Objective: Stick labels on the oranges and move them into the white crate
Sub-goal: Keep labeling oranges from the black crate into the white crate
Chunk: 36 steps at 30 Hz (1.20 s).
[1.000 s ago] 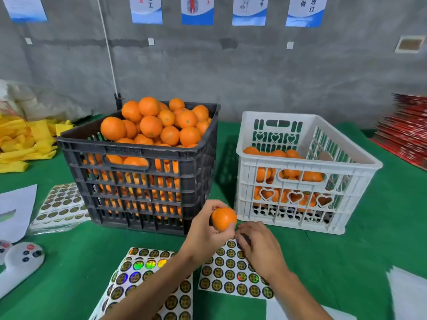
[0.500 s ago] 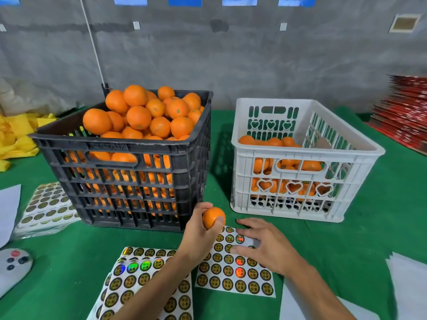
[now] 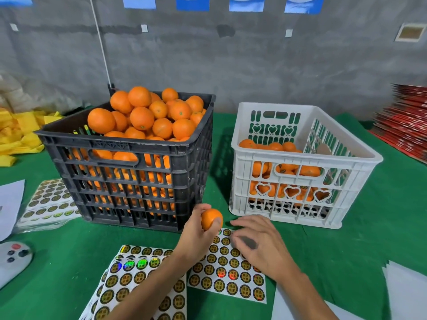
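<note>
We see the left hand (image 3: 196, 236) with fingers curled around an orange (image 3: 210, 218), held above the label sheet (image 3: 227, 269) on the bench. The right hand (image 3: 258, 243) hovers just beside it over the sheet, blurred, so we cannot tell how its fingers lie.

Two crates stand beyond the hands: one black crate (image 3: 129, 162) ahead of the left hand (image 3: 196, 236), heaped with oranges too many to count, and one white crate (image 3: 298, 165) ahead of the right hand (image 3: 261, 245), part filled. One orange (image 3: 210, 218) is in the left hand. One label sheet (image 3: 227, 271) lies under the right hand, a stack of uncertain number under the left forearm, and another stack far left.
</note>
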Tool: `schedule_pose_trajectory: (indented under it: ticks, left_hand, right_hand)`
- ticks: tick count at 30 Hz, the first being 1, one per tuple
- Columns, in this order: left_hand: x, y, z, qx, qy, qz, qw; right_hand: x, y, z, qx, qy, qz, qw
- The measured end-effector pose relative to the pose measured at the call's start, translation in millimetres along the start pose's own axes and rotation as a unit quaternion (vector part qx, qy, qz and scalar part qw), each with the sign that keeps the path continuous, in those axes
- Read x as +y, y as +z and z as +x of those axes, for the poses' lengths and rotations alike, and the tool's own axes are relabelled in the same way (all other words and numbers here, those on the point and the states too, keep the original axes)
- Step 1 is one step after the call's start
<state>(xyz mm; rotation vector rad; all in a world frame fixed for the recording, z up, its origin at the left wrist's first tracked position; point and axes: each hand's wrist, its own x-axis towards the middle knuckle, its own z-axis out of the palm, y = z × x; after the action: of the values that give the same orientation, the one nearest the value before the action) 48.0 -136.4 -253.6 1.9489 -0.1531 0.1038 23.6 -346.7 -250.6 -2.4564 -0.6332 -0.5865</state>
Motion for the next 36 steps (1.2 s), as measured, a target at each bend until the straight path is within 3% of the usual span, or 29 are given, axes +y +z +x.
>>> schedule_pose_trajectory:
  ticks: [2,5,9,11,16,18,21,25,30,36]
  left_hand:
    - [-1,-1,-1,-0.012,0.004,0.006,1.0]
    - [-2,-2,-2,-0.039,0.029,0.0,0.999]
    - [1,0,-7,-0.069,0.082,-0.003,0.994]
    - [3,0,-9,-0.079,0.09,-0.025,0.993]
    - [4,-2,-10,-0.071,0.104,-0.063,0.99]
    - [5,-2,-11,-0.059,0.115,-0.07,0.989]
    - [4,-5,-9,-0.038,0.119,-0.079,0.989]
    - [11,-8,-6,-0.027,0.116,-0.107,0.987]
    - [70,-15,4,0.004,0.16,-0.133,0.978]
    - [172,-17,39,0.052,0.294,-0.029,0.954]
  right_hand:
    - [-8,-3,5,0.044,0.077,0.126,0.988]
    - [-21,-6,13,0.079,0.17,0.325,0.927]
    - [-28,3,11,0.038,0.225,0.391,0.892]
    - [-28,8,8,0.032,0.236,0.381,0.894]
    - [-29,20,4,-0.017,0.233,0.243,0.942]
    - [-30,20,3,-0.003,0.239,0.229,0.944]
    - [-31,18,2,0.032,0.166,0.193,0.966]
    - [-32,26,2,-0.039,0.117,0.099,0.987]
    - [-25,29,3,-0.031,0.164,0.089,0.982]
    - [-26,33,5,-0.04,0.185,0.085,0.978]
